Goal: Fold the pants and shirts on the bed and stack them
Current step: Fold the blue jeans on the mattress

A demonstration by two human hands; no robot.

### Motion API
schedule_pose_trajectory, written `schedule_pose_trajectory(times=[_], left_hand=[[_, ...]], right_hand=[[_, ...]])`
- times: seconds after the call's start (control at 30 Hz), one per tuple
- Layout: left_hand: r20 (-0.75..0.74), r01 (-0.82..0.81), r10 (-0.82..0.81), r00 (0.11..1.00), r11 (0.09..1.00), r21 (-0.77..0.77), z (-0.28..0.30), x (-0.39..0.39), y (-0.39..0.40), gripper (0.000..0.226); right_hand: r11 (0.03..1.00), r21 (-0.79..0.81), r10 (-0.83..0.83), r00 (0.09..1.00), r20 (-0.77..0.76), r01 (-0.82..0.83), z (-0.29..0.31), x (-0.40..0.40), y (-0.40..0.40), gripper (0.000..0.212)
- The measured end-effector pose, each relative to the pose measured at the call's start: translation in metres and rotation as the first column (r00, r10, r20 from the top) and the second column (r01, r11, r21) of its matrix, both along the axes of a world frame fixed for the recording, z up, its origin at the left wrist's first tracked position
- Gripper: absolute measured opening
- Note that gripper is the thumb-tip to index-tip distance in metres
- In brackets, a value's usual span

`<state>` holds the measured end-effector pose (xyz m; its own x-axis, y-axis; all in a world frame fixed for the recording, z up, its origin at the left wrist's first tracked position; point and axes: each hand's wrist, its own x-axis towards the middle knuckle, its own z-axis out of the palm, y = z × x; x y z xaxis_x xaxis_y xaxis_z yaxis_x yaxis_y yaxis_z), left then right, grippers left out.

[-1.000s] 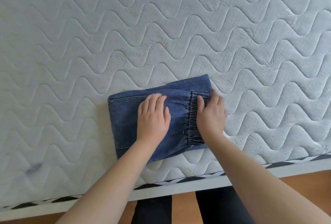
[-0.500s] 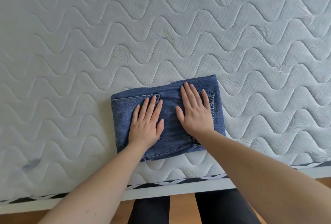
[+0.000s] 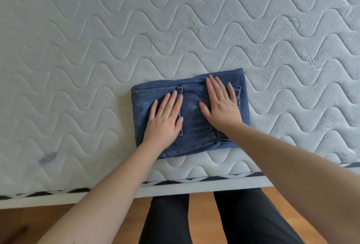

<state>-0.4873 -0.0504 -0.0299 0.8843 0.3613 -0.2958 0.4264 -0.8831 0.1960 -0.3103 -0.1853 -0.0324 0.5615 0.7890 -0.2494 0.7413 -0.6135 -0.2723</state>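
A pair of blue denim pants (image 3: pixel 192 107), folded into a compact rectangle, lies on the white quilted mattress (image 3: pixel 97 48) near its front edge. My left hand (image 3: pixel 165 119) lies flat on the left half of the bundle, fingers straight and spread. My right hand (image 3: pixel 221 103) presses flat on the right half, over the elastic waistband. No shirts are in view.
The mattress stretches far to the left, right and back with a wavy stitch pattern. Its front edge (image 3: pixel 194 182) has a black-and-white trim. Below it are a wooden floor (image 3: pixel 200 214) and my legs in dark trousers (image 3: pixel 253 220).
A second ago my right hand gripped the waistband edge and my left hand's fingers were curled. Both hands have since flattened out on top of the folded pants.
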Motion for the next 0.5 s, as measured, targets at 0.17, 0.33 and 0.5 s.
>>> schedule_pose_trajectory(times=[0.17,0.33,0.5], left_hand=[[0.089,-0.040,0.040,0.995,0.999,0.000,0.008,-0.036,-0.035,0.062],[-0.058,-0.058,0.062,0.996,0.996,0.070,-0.014,-0.065,-0.050,0.070],[0.036,-0.103,0.101,0.994,0.994,0.043,0.001,-0.059,-0.038,0.076]], right_hand=[[0.994,0.096,-0.048,0.999,0.006,0.048,0.018,-0.041,0.001,0.066],[0.998,-0.018,0.061,0.998,0.011,-0.061,0.011,-0.063,-0.028,0.068],[0.980,0.049,-0.196,0.981,0.009,0.195,0.024,-0.043,-0.047,0.090]])
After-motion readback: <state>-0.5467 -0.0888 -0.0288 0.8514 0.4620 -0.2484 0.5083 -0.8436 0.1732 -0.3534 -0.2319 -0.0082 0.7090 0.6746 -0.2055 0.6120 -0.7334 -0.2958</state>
